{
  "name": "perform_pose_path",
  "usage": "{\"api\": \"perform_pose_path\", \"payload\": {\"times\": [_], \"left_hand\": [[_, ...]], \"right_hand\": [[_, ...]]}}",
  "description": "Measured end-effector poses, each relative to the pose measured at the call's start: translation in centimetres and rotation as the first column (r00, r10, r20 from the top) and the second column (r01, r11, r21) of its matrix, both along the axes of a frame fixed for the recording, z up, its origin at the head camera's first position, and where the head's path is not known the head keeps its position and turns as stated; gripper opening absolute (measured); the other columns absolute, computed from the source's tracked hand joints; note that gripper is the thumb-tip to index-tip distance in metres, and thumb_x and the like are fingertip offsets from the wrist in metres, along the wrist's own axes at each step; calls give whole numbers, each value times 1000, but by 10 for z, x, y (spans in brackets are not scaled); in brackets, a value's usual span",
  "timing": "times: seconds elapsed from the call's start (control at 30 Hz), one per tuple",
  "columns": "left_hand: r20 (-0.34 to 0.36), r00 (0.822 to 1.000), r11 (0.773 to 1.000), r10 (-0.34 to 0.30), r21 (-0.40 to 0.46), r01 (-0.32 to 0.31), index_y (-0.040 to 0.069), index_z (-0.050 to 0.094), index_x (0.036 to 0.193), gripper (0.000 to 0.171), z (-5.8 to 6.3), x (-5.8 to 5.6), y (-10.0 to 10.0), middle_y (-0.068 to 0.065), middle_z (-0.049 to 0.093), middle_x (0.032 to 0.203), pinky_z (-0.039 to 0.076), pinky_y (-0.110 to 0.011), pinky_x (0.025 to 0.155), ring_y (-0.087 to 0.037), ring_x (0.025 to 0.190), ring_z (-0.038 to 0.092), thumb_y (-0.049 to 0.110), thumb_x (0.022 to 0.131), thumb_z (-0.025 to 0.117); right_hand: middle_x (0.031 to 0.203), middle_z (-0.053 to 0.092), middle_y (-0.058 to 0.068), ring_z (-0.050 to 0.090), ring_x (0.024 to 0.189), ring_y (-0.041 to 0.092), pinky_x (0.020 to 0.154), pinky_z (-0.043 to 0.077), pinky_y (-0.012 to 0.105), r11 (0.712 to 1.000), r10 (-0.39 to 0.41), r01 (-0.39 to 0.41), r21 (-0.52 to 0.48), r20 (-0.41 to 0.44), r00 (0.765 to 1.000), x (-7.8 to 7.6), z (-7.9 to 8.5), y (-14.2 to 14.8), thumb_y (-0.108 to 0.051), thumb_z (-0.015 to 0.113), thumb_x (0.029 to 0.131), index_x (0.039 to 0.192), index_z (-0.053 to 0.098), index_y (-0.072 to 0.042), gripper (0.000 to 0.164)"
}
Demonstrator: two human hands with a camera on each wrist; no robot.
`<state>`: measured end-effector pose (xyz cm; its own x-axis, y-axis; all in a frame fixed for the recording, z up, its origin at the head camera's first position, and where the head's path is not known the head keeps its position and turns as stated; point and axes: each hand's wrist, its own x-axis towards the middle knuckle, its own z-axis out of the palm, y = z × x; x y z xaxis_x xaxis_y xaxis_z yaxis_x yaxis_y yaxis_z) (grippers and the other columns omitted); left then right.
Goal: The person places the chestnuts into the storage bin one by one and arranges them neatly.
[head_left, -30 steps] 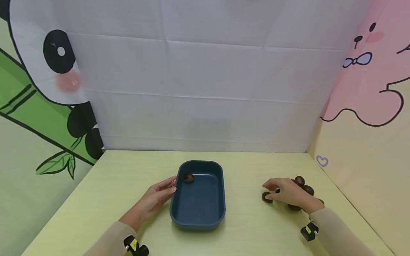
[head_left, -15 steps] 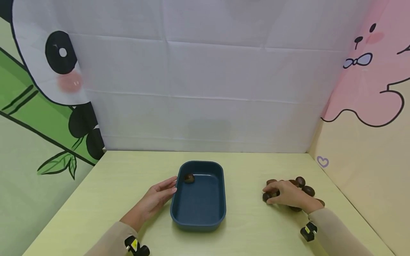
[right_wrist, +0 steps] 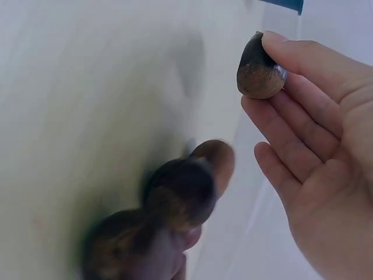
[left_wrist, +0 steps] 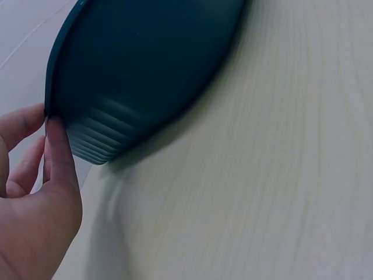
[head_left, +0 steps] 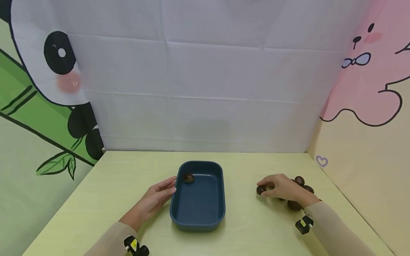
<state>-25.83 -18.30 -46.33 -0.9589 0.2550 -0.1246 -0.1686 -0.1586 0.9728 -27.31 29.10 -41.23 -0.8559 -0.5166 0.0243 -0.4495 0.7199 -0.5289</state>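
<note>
A dark brown chestnut [right_wrist: 260,73] sits pinched between the thumb and fingers of my right hand [head_left: 282,186]; the right wrist view shows it against the fingertips. Behind that hand several more chestnuts [head_left: 294,205] lie grouped on the table, partly hidden by it. Left of centre, my left hand [head_left: 153,202] touches the left side of a dark blue rectangular box [head_left: 197,227], its fingers mostly straight. In the left wrist view its fingertips [left_wrist: 57,131] meet the box near the rim. One chestnut [head_left: 188,178] lies inside the box, towards its far left corner.
The pale yellow table [head_left: 243,227] runs back to a creased white sheet [head_left: 205,71]. Painted walls with cartoon figures stand on both sides. A small black device [head_left: 304,224] is worn on the right wrist, another [head_left: 136,246] on the left.
My right hand has gripped a chestnut from the near side of the group and shifted slightly left and away from the others with it. My left hand and the box have stayed put.
</note>
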Motion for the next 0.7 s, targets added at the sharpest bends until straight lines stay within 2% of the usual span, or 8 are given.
{"api": "perform_pose_path", "payload": {"times": [0.1,0.27,0.37,0.53,0.7], "left_hand": [[-1,1000,1000,1,-2,-1,2,39,153,62,0,0,0,-20,42,152,46,-28,104,-26,140,41,8,98,66],[-6,1000,1000,-1,-4,1,2,39,153,62,1,1,1,-20,42,151,46,-27,103,-25,139,43,8,98,66],[-6,1000,1000,-1,-4,1,2,39,153,62,1,1,1,-20,43,150,46,-27,103,-24,138,44,8,98,66],[3,1000,1000,13,-19,-13,3,41,153,62,2,1,1,-18,47,147,47,-27,102,-17,131,51,9,97,67],[-4,1000,1000,3,-24,-3,3,40,153,62,2,1,0,-17,46,149,46,-27,104,-14,130,51,10,98,66]], "right_hand": [[116,70,0,65,106,24,86,55,46,999,38,-38,-11,-4,999,-6,9,-11,-29,78,90,122,72,-9,38],[115,70,-4,66,109,22,95,52,51,995,87,-87,-41,0,996,-15,24,-34,-28,77,90,124,71,-12,38],[114,70,-7,66,109,19,96,52,48,992,115,-115,-57,0,993,-19,34,-51,-28,78,90,124,71,-16,37],[112,70,-8,67,106,13,96,53,38,980,177,-175,-95,20,984,-27,51,-82,-23,79,89,123,72,-13,37],[116,70,-6,66,107,11,97,52,33,967,240,-235,-99,46,970,-36,63,-114,-19,78,90,124,71,-9,36]]}}
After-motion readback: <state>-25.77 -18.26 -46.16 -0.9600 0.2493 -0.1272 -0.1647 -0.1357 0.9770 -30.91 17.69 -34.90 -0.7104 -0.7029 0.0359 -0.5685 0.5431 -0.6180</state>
